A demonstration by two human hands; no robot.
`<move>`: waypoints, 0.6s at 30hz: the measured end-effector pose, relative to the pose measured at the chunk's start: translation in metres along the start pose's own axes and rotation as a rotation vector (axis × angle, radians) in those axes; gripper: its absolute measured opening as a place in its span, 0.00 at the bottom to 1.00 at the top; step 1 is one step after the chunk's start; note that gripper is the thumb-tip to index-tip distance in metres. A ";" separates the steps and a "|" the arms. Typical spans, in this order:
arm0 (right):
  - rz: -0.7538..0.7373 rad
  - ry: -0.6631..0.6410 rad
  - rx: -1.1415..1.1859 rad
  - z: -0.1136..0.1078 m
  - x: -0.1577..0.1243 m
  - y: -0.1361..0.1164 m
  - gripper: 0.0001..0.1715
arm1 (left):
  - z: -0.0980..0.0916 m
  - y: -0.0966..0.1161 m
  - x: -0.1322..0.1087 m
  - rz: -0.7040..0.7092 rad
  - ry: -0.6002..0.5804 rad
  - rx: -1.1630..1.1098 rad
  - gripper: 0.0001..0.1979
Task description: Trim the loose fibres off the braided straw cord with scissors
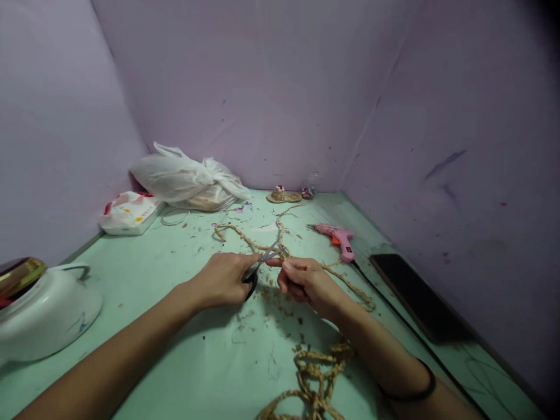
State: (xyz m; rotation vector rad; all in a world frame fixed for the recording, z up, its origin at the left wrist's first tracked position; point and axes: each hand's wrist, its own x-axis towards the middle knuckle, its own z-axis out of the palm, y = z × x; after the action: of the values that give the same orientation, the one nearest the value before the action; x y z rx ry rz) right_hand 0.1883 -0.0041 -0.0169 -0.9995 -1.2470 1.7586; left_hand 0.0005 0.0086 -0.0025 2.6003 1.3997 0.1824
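Observation:
My left hand is closed on the black-handled scissors, whose slim metal blades are parted and point up and to the right. A braided straw-coloured cord runs past the blade tips. My right hand pinches this cord between thumb and fingers, just beside the blades. Whether the blades touch the cord I cannot tell. One length of cord stretches off to the far left, and another emerges to the right of my right hand. A looser heap of braided cord lies near the front edge.
A pink glue gun with a black cable lies to the right, near a dark phone. Small woven pieces stand at the back. A white plastic bag, a tissue pack and a white bowl occupy the left. Scraps litter the green table.

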 end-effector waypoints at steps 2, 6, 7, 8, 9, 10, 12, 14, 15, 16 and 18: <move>-0.017 0.057 -0.062 0.000 0.001 0.000 0.16 | -0.004 -0.001 -0.001 -0.015 0.016 -0.025 0.24; -0.048 0.234 -0.211 -0.002 0.004 0.000 0.17 | -0.007 -0.002 -0.001 -0.061 0.112 -0.073 0.21; -0.065 0.270 -0.230 -0.003 0.005 0.000 0.16 | -0.006 -0.002 -0.001 -0.055 0.130 -0.062 0.21; -0.084 0.300 -0.230 -0.003 0.005 0.001 0.15 | -0.004 -0.001 -0.001 -0.045 0.145 -0.040 0.22; -0.100 0.323 -0.217 -0.004 0.006 0.001 0.14 | -0.003 0.000 -0.001 -0.038 0.159 -0.009 0.22; -0.114 0.338 -0.197 -0.004 0.006 0.001 0.13 | -0.001 0.002 -0.001 -0.032 0.166 0.024 0.23; -0.125 0.328 -0.158 -0.004 0.006 0.001 0.14 | 0.001 0.004 0.000 -0.026 0.160 0.088 0.25; -0.119 0.270 -0.125 -0.004 0.006 0.001 0.13 | 0.002 0.006 0.000 -0.022 0.147 0.148 0.28; -0.113 0.232 -0.109 -0.004 0.006 0.001 0.12 | 0.002 0.006 0.000 -0.019 0.142 0.178 0.29; -0.109 0.196 -0.090 -0.003 0.005 0.000 0.12 | 0.002 0.007 0.000 -0.014 0.138 0.208 0.30; -0.105 0.148 -0.056 -0.002 0.004 0.000 0.12 | 0.002 0.007 -0.001 0.001 0.137 0.265 0.31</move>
State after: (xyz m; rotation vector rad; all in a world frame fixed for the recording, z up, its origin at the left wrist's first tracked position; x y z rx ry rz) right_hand 0.1888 0.0006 -0.0178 -1.0566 -1.2376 1.5484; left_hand 0.0059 0.0034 -0.0030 2.8492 1.5650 0.1904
